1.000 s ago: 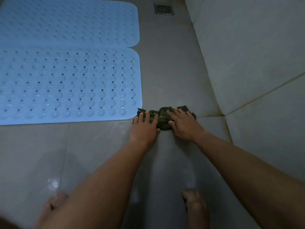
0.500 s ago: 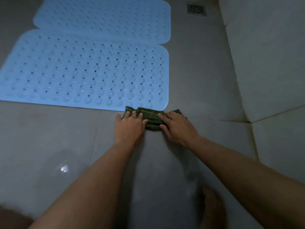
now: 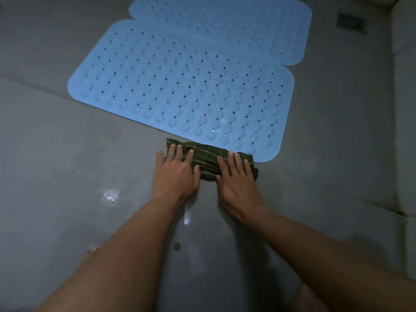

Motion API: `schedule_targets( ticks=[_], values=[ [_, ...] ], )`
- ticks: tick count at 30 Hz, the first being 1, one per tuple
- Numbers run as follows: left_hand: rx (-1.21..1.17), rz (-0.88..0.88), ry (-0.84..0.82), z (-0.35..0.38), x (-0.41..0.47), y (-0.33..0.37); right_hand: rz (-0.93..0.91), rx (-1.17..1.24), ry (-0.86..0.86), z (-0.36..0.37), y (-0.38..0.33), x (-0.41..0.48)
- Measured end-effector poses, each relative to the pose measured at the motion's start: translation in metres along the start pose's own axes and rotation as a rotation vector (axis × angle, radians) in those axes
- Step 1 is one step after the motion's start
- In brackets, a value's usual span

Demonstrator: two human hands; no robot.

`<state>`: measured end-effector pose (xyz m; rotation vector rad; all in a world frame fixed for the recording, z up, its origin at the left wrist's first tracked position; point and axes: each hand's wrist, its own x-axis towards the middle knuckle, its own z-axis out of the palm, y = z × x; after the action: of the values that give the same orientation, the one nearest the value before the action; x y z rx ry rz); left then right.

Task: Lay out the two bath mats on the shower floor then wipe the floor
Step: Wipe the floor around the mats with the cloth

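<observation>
Two blue perforated bath mats lie flat side by side on the grey shower floor (image 3: 67, 154): the near mat (image 3: 184, 86) and the far mat (image 3: 225, 21) behind it. A folded dark green cloth (image 3: 207, 157) lies on the floor along the near mat's front edge. My left hand (image 3: 175, 174) presses flat on the cloth's left part with straight fingers. My right hand (image 3: 238, 181) presses flat on its right part in the same way.
A square floor drain (image 3: 351, 23) sits at the far right by the pale tiled wall (image 3: 405, 109), which runs down the right side. Wet glints (image 3: 111, 195) show on the floor left of my arms. My feet are partly seen at the bottom.
Both hands slid the cloth to the left along the near mat's front edge, away from the right wall. The view shifted left with them.
</observation>
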<state>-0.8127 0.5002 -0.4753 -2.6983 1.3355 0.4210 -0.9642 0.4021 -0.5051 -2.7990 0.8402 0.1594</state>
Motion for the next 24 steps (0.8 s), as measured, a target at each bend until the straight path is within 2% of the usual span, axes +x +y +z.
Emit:
schedule_targets(
  ticks=[5,14,21,24],
  values=[
    [-0.075,0.019,0.003,0.006,0.006,-0.023,0.015,0.001,-0.057,-0.001,-0.023,0.01],
    [-0.084,-0.028,-0.002,0.006,0.016,-0.079,-0.053,-0.068,0.001,0.007,-0.074,0.038],
    [-0.109,-0.069,-0.019,-0.002,0.033,-0.129,-0.094,0.016,0.043,0.01,-0.109,0.073],
    [-0.133,-0.102,-0.017,-0.004,0.041,-0.152,-0.109,0.043,0.006,0.005,-0.132,0.091]
  ],
)
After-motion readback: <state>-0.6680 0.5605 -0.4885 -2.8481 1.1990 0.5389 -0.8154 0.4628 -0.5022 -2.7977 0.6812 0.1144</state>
